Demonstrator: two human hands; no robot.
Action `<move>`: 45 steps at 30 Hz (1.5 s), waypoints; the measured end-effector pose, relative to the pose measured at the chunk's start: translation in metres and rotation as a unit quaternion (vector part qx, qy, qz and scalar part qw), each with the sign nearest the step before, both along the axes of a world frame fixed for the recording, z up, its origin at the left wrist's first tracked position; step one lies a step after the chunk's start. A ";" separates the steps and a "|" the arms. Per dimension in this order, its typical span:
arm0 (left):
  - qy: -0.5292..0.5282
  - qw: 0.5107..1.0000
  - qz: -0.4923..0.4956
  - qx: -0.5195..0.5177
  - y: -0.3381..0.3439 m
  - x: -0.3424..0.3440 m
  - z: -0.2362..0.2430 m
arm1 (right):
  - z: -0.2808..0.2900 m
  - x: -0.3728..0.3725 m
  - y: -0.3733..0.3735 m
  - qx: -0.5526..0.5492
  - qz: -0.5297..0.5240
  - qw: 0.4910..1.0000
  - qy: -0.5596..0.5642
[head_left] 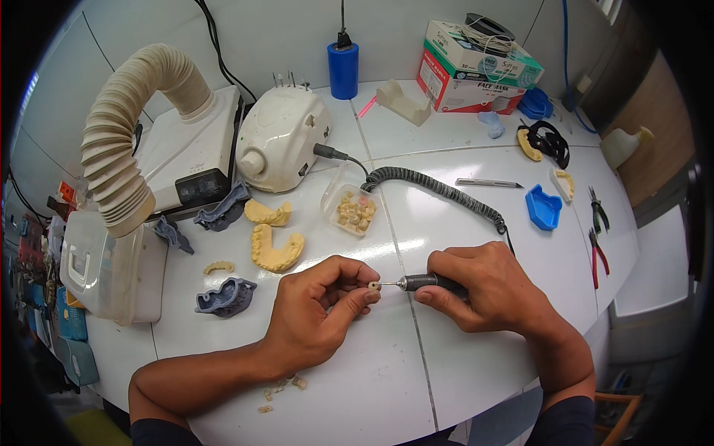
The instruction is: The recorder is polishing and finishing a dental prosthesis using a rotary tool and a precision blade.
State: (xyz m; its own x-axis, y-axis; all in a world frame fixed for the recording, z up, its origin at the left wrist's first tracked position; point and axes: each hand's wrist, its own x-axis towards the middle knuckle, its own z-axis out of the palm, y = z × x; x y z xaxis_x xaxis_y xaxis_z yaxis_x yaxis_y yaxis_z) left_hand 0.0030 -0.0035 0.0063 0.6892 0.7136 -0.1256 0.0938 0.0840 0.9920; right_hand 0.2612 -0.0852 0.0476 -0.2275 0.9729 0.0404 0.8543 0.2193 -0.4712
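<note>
Inward from the front edge of the worktop [357, 386], a beige piece [373, 286] is pinched by the left hand [316, 308] — a handpiece [423, 282] clasped by the right hand [489, 288].

Handpiece [425, 282] black and silver; small piece [374, 286] cream; cord [462, 195] grey; arch model [275, 260] yellow; tray [545, 208] blue

A: Which kind of workplace is this?
B: A dental laboratory, to judge by the yellow dental casts [275, 259] and grey dental models [223, 298] on the white surface [349, 390].
A: Which equipment supports this reading?
B: A rotary handpiece [422, 282], a coiled cord [440, 183], a white control unit [286, 134] with upright bits [291, 79], a ribbed hose [115, 160] arching from a boxy housing [165, 152], two pairs of pliers [594, 264], and a box [345, 229] of tooth-coloured pieces [352, 213].
</note>
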 end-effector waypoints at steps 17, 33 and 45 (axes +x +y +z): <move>0.012 0.999 0.013 0.041 -0.002 0.002 -0.003 | 0.000 -0.001 -0.001 0.001 0.002 1.000 -0.005; 0.037 0.998 -0.008 0.054 0.000 0.001 0.001 | 0.000 -0.002 -0.002 -0.003 0.003 1.000 -0.025; 0.035 0.996 -0.008 0.084 0.000 0.001 0.000 | 0.000 -0.001 -0.001 -0.002 -0.008 1.000 -0.014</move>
